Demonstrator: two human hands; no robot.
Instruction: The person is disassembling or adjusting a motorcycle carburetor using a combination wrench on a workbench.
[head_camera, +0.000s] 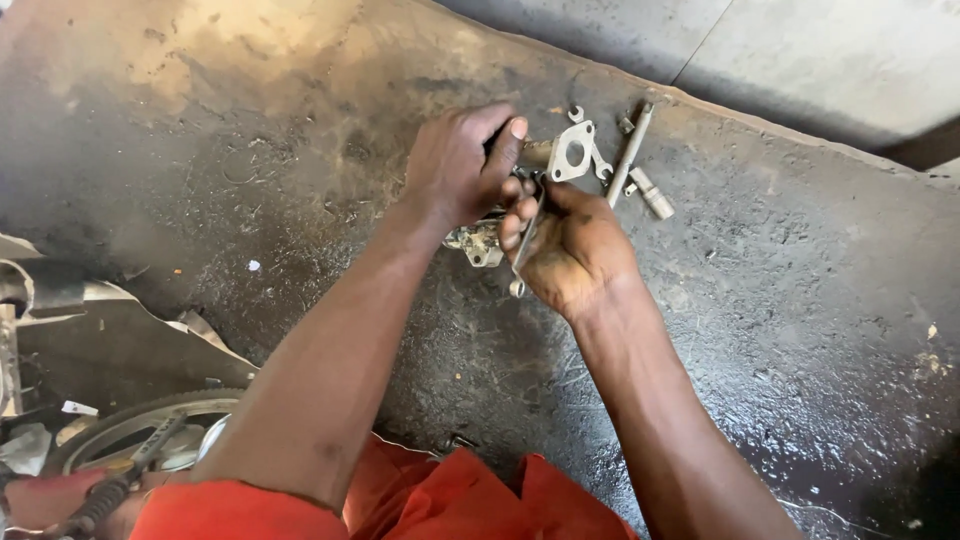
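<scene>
Both hands work low over the oily floor (760, 300). Left hand (455, 165) is clenched over a small grey metal assembly (478, 243), which sits under and between the hands. Right hand (570, 250) grips a slim wrench (522, 250). Just beyond the fingers: flanged bracket (572, 152), long rod (630, 152), short cylinder (652, 194).

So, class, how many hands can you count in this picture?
2: the left hand grips a metal part; the right hand, beside it, holds a wrench. None looks hidden.
</scene>
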